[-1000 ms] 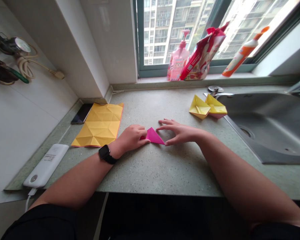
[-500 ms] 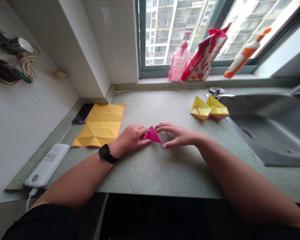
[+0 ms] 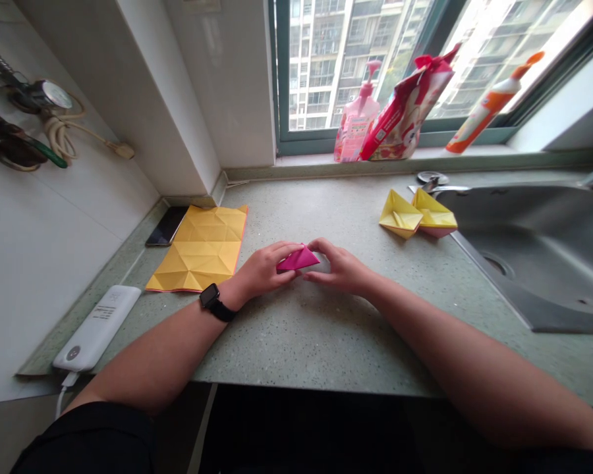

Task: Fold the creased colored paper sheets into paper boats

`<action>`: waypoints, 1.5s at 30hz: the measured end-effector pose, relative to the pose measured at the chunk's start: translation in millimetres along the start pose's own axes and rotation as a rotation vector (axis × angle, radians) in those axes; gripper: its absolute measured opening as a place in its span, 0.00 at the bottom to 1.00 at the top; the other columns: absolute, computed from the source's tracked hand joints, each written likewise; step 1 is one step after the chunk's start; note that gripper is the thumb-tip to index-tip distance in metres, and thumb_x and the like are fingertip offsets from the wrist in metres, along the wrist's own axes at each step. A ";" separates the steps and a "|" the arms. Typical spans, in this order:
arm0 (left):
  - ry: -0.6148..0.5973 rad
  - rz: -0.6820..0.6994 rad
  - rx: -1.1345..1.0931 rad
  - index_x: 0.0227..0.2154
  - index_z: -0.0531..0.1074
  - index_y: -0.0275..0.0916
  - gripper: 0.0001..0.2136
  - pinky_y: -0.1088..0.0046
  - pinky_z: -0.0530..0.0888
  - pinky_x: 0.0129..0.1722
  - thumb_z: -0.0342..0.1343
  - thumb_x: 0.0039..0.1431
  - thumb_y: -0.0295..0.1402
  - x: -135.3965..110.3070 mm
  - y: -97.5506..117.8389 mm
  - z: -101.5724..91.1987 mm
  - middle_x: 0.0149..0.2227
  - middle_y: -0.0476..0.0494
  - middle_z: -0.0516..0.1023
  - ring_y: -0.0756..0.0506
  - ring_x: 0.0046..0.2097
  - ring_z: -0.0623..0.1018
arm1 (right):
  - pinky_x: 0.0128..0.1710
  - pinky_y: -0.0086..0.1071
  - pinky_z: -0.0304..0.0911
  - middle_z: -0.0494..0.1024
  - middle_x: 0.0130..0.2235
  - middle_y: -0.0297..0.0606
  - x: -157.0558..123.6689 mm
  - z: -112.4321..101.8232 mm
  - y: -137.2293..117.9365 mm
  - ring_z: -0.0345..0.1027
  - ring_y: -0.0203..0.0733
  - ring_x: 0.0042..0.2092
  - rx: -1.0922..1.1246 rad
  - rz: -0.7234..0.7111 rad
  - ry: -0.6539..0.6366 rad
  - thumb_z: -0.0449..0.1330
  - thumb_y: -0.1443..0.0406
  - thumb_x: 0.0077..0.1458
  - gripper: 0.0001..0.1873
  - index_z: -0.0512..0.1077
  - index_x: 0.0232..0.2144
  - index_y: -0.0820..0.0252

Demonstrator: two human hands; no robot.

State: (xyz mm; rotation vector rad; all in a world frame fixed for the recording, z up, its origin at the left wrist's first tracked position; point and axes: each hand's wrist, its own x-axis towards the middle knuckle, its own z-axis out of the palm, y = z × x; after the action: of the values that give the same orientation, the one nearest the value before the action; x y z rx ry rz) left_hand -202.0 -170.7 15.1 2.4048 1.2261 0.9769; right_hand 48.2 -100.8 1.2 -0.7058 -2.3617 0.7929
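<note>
A small folded piece of pink paper (image 3: pixel 299 259), triangular in outline, is between my two hands over the middle of the counter. My left hand (image 3: pixel 263 268), wearing a black watch on its wrist, grips the paper's left side, fingers on top and thumb in front. From the other side my right hand (image 3: pixel 343 266) curves around the paper's right end, forefinger at its top edge and thumb tip low in front. Its remaining fingers are hidden behind. To the left lies a creased yellow sheet (image 3: pixel 197 247) with a pinkish edge.
Two yellow folded paper shapes (image 3: pixel 400 214) stand beside the steel sink (image 3: pixel 538 263). Left on the counter (image 3: pixel 296 342) are a dark phone (image 3: pixel 167 226) and a white power bank (image 3: pixel 97 328) with a cable. A pink pump bottle (image 3: pixel 356 125), red bag (image 3: pixel 408 112) and orange-white bottle (image 3: pixel 489 108) line the windowsill.
My right hand has moved left and closed in around the pink paper. The paper has tilted, its top point now at my fingertips. My left hand keeps its hold.
</note>
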 end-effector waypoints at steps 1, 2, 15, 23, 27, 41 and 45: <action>0.016 0.011 -0.025 0.64 0.74 0.42 0.23 0.55 0.79 0.64 0.66 0.68 0.31 0.0 1.0 0.0 0.62 0.37 0.81 0.38 0.63 0.82 | 0.54 0.47 0.77 0.85 0.52 0.44 0.4 0.0 -1.2 0.81 0.53 0.52 0.006 -0.014 0.028 0.71 0.50 0.61 0.26 0.71 0.55 0.51; 0.031 0.023 -0.047 0.64 0.74 0.42 0.23 0.55 0.79 0.64 0.67 0.68 0.32 0.0 2.0 -0.3 0.63 0.36 0.81 0.38 0.63 0.82 | 0.54 0.47 0.77 0.85 0.52 0.44 0.7 -0.3 -2.6 0.82 0.53 0.52 0.009 -0.028 0.052 0.70 0.49 0.61 0.25 0.71 0.54 0.52; 0.138 0.130 -0.136 0.70 0.69 0.45 0.28 0.50 0.77 0.67 0.67 0.70 0.33 1.0 10.7 -3.5 0.68 0.34 0.77 0.37 0.66 0.80 | 0.72 0.62 0.62 0.83 0.58 0.47 0.8 -0.4 -17.7 0.78 0.58 0.61 -0.114 -0.183 0.206 0.70 0.51 0.62 0.27 0.69 0.58 0.49; 0.198 0.138 -0.225 0.69 0.70 0.46 0.29 0.52 0.84 0.62 0.70 0.69 0.38 4.3 13.3 -1.2 0.65 0.34 0.79 0.38 0.61 0.83 | 0.74 0.63 0.58 0.84 0.59 0.43 -0.4 -1.5 -26.0 0.79 0.56 0.61 -0.155 -0.191 0.220 0.67 0.54 0.64 0.25 0.70 0.60 0.47; 0.228 0.142 -0.268 0.68 0.72 0.46 0.27 0.55 0.86 0.59 0.70 0.69 0.39 5.6 13.8 -0.3 0.63 0.35 0.79 0.38 0.61 0.82 | 0.75 0.64 0.57 0.84 0.59 0.42 0.2 -1.8 -26.9 0.79 0.56 0.61 -0.166 -0.194 0.216 0.67 0.54 0.64 0.26 0.70 0.62 0.47; 0.260 0.158 -0.227 0.68 0.72 0.48 0.28 0.54 0.84 0.62 0.70 0.68 0.38 2.9 14.2 -1.0 0.64 0.35 0.77 0.37 0.65 0.79 | 0.75 0.61 0.57 0.85 0.58 0.42 1.0 -4.6 -31.5 0.79 0.56 0.61 -0.194 -0.251 0.215 0.68 0.54 0.63 0.27 0.71 0.62 0.48; 0.261 0.183 -0.167 0.68 0.72 0.48 0.27 0.50 0.81 0.66 0.70 0.69 0.40 3.0 14.9 -3.7 0.64 0.36 0.78 0.37 0.65 0.79 | 0.74 0.60 0.60 0.86 0.57 0.41 1.1 -3.4 -31.2 0.80 0.54 0.60 -0.218 -0.291 0.251 0.67 0.57 0.63 0.25 0.71 0.61 0.48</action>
State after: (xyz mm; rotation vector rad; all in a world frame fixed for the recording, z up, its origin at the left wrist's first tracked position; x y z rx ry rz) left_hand -194.1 -177.7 26.7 2.3433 0.9672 1.4265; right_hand 40.2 -120.4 24.5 -0.4962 -2.2678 0.3068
